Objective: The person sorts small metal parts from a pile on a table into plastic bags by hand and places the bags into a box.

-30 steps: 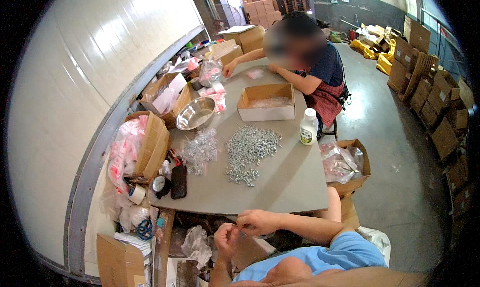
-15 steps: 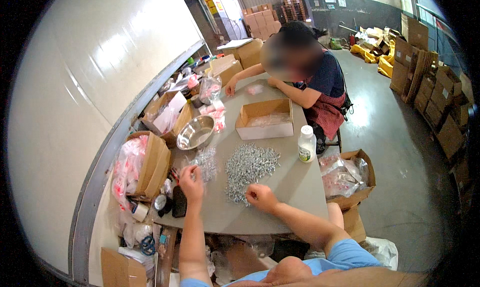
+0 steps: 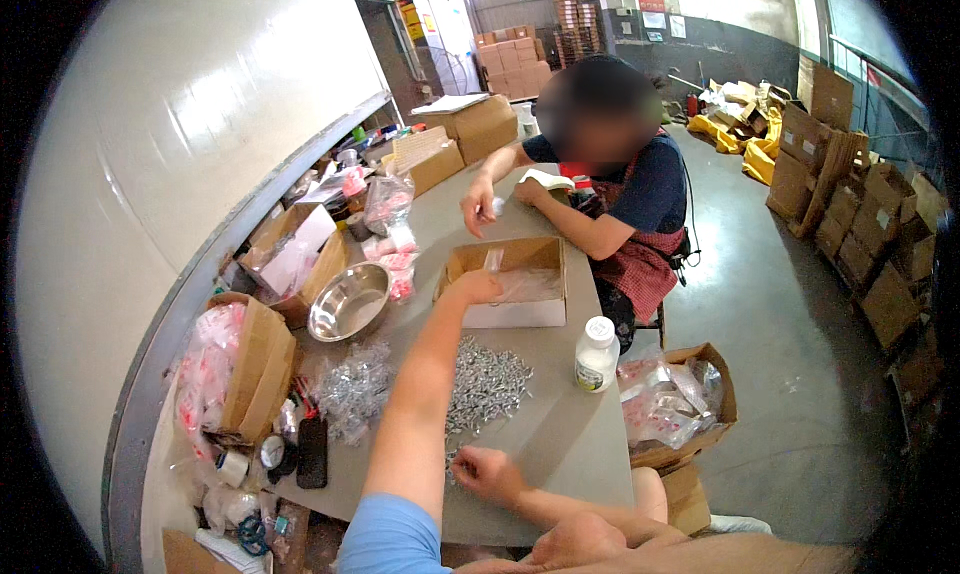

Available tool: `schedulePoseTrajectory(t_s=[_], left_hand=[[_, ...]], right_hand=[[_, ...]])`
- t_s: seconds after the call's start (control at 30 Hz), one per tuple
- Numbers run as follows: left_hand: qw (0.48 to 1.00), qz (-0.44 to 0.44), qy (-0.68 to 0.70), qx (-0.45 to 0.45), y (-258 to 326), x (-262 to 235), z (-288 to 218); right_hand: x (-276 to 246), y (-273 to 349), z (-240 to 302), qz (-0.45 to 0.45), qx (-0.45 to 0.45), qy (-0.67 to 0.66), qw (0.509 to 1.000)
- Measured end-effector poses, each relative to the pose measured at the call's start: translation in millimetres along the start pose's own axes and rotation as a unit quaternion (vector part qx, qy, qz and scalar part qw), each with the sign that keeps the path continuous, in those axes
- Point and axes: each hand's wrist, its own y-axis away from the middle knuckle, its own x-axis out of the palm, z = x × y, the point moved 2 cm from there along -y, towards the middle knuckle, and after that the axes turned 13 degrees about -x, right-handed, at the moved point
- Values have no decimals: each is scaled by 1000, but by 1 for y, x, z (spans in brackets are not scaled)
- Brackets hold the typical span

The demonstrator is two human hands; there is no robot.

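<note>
My left hand [image 3: 478,287] reaches over the near wall of an open cardboard box [image 3: 515,316], its fingers pinched at a small clear plastic bag [image 3: 493,260]. More clear bags lie inside the box. My right hand [image 3: 488,472] rests with curled fingers at the near edge of a pile of small silver screws [image 3: 488,384]; whatever it holds is hidden. Left of my forearm lies a heap of clear plastic bags [image 3: 352,389], with glints of metal in it. My left forearm covers part of the table between the heap and the screws.
A steel bowl [image 3: 350,302] stands left of the box, a white bottle [image 3: 597,354] to the right. Cartons line the left edge, near a black phone-like object [image 3: 313,452]. Across the table sits a co-worker [image 3: 645,189]. A carton of plastic [image 3: 680,399] stands beside the table.
My left hand has moved from beside the clear bags out to the cardboard box. My right hand stays by the screws. The co-worker's hand has shifted toward the box, and the view has shifted.
</note>
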Motion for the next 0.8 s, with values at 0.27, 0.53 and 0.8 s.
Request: schedulePoseTrajectory(t_s=[0.27, 0.53, 0.8], left_hand=[[996, 14, -62, 57, -1, -18, -39], [926, -250, 243, -145, 57, -59, -40], [888, -327, 188, -264, 69, -54, -15]], right_hand=[[-9, 3, -10, 1, 65, -54, 996], [-14, -2, -2, -3, 65, -42, 997], [-8, 1, -10, -35, -6, 40, 999]])
